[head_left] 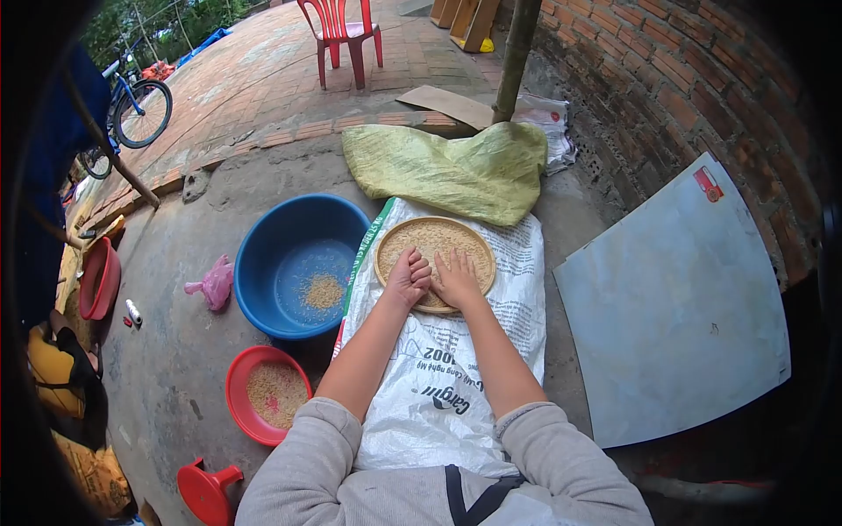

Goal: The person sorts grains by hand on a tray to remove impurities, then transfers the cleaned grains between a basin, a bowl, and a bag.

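A round woven tray (486,246) filled with pale grain (430,233) lies in front of me on a white printed sack (438,351). My left hand (410,277) is over the tray's left side, turned on its edge with the fingers curled closed; whatever is inside them is hidden. Beside it, my right hand (456,280) rests on the grain with its fingers stretched out. To the left of the sack stands a blue basin (254,263) with a small heap of grain on its bottom. Nearer me, a red basin (235,390) holds more grain.
A yellow-green woven sack (438,167) lies beyond the tray. At right, a pale board (675,307) lies near the brick wall (693,88). A pink plastic bag (213,283) and red stool (206,491) are at left. A wooden post (516,61) and red chair (342,33) stand farther back.
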